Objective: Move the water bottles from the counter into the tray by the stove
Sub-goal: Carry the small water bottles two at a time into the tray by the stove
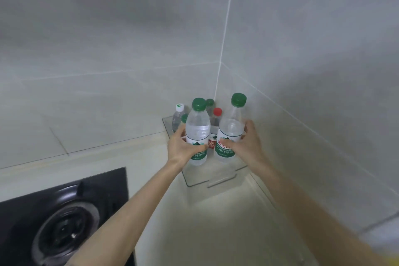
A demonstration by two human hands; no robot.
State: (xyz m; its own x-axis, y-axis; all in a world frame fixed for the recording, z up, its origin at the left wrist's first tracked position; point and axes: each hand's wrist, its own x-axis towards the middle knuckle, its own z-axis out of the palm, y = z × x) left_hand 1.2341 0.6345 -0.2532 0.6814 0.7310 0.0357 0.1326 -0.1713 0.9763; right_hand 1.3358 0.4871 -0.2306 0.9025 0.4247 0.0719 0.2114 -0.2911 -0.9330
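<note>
As each hand grips a bottle, the clear tray point(216, 179) sits in the counter's point(205, 222) far right corner.
Left hand point(183, 147) curls round the left bottle point(197, 127), right hand point(246, 142) round the right bottle point(231, 127), both upright at the tray's front.

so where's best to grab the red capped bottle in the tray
Take the red-capped bottle by its cap and neck, coming straight down from above. It stands upright in the clear tray, with the left green-capped bottle and right green-capped bottle covering its body in front. Only its top stands free.
</note>
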